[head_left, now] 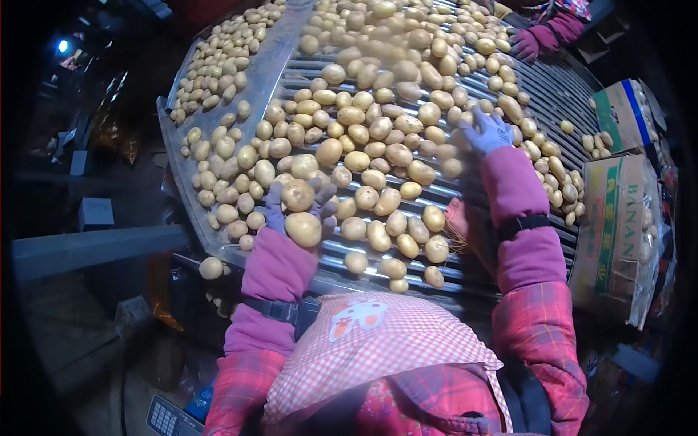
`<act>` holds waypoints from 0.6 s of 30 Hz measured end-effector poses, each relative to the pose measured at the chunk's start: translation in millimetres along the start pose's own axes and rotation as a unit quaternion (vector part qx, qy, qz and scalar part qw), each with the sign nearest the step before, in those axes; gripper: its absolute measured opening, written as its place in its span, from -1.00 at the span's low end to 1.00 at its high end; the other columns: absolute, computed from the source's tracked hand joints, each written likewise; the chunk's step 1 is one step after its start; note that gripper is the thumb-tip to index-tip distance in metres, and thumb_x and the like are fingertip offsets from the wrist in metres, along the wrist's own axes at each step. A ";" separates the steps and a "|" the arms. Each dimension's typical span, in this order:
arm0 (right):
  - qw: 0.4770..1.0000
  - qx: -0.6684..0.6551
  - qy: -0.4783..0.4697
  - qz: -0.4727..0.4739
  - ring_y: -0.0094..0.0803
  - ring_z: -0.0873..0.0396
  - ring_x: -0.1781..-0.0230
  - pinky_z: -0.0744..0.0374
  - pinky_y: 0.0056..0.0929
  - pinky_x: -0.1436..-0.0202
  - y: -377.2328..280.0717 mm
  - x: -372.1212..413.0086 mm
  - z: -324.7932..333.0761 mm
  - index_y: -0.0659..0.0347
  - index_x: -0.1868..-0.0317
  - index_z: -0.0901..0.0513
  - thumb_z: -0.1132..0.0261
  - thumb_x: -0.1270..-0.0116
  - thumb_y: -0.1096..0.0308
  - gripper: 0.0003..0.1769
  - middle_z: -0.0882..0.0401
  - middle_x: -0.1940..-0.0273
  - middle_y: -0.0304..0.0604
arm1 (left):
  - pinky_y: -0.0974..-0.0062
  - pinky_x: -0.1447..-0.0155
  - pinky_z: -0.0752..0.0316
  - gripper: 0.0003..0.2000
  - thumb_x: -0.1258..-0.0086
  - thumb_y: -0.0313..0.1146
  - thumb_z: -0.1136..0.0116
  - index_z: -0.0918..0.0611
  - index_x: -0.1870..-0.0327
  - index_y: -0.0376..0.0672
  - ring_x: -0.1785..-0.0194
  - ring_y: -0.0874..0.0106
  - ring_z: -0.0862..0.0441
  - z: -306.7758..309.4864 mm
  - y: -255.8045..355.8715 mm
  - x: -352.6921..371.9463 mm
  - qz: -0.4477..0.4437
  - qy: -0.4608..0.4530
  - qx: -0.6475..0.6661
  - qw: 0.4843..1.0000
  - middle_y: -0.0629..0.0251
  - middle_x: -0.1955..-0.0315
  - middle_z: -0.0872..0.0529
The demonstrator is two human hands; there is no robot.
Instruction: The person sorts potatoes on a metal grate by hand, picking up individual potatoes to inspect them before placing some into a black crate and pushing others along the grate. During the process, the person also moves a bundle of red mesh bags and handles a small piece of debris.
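Observation:
My left hand [274, 211], in a grey-lilac glove, cups two large potatoes, one potato [297, 195] between the fingers and another potato [303, 229] by the wrist. Smaller potatoes lie close around it on the metal roller table [336, 256]. My right hand [488, 132], in a light lilac glove, reaches farther out with its fingers spread. Its fingertips are right at some potatoes [465, 116] on the rollers, and nothing shows in its grasp.
Many potatoes [351, 115] cover the rollers, and more potatoes [218, 80] fill the side tray at left. A co-worker's gloved hand [525, 45] is at the far right. Cardboard boxes [607, 225] stand along the right edge. A keypad device [171, 418] sits low at left.

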State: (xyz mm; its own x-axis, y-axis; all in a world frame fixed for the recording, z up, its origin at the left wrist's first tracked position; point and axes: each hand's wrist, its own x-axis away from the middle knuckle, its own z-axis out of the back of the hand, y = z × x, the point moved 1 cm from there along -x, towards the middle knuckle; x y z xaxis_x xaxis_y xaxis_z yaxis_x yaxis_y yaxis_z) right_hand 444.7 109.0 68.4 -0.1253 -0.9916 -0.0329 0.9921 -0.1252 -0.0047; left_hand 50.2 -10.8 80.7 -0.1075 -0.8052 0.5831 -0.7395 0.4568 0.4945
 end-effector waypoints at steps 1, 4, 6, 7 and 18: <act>0.993 -0.066 -0.098 0.025 -0.07 -0.44 -0.21 -0.35 -0.10 -0.27 -9.0 7.0 8.6 0.04 -0.22 -0.49 -0.07 -0.22 -0.31 -0.26 -0.59 -0.06 0.01 | 0.15 0.09 -0.57 -0.32 -0.36 0.28 0.15 -0.40 -0.27 -0.12 -0.05 0.11 -0.57 8.3 -5.8 -5.3 0.041 -0.074 0.060 0.995 0.04 -0.17 -0.51; 0.968 -0.100 -0.025 0.231 -0.13 -0.51 -0.04 -0.36 -0.10 -0.17 -24.4 47.2 -8.4 0.03 -0.04 -0.60 -0.17 -0.21 -0.13 -0.48 -0.62 0.05 -0.05 | -0.01 -0.08 -0.55 -0.27 -0.36 0.29 0.13 -0.35 -0.32 -0.18 -0.13 0.01 -0.54 13.0 -12.1 -12.2 0.116 -0.223 0.180 0.951 -0.04 -0.22 -0.45; 0.966 -0.121 0.001 0.230 -0.14 -0.51 -0.04 -0.37 -0.11 -0.16 -39.5 72.7 6.1 0.06 -0.04 -0.59 -0.20 -0.22 -0.05 -0.51 -0.60 0.01 -0.07 | -0.20 -0.24 -0.36 -0.23 -0.33 0.30 0.13 -0.30 -0.37 -0.16 -0.24 -0.06 -0.43 8.4 -17.7 -6.2 0.192 -0.208 0.234 0.930 -0.07 -0.28 -0.38; 0.962 -0.141 0.059 0.226 -0.14 -0.51 -0.04 -0.37 -0.12 -0.16 -48.8 76.1 14.9 0.09 -0.04 -0.59 -0.20 -0.23 0.00 -0.54 -0.60 0.02 -0.07 | -0.24 -0.28 -0.30 -0.22 -0.32 0.29 0.11 -0.29 -0.38 -0.19 -0.27 -0.08 -0.39 11.0 -21.2 -8.0 0.194 -0.230 0.253 0.920 -0.08 -0.30 -0.34; 0.957 -0.039 -0.013 0.288 -0.21 -0.52 0.04 -0.37 -0.09 0.07 -135.7 52.6 3.0 -0.03 -0.01 -0.51 -0.27 -0.17 0.08 -0.60 -0.49 0.09 -0.11 | -0.15 -0.21 -0.43 -0.26 -0.32 0.25 0.07 -0.36 -0.31 -0.23 -0.22 -0.07 -0.46 5.2 -25.1 -6.7 0.181 -0.177 0.182 0.950 -0.11 -0.22 -0.44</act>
State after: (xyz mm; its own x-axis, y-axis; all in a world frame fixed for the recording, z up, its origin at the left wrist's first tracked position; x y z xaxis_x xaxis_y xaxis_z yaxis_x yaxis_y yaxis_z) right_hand 303.5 73.8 70.3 0.4436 -0.8958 -0.0283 0.8932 0.4445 -0.0686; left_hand 66.0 -18.9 60.9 -0.5677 -0.7266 0.3870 -0.7857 0.6186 0.0089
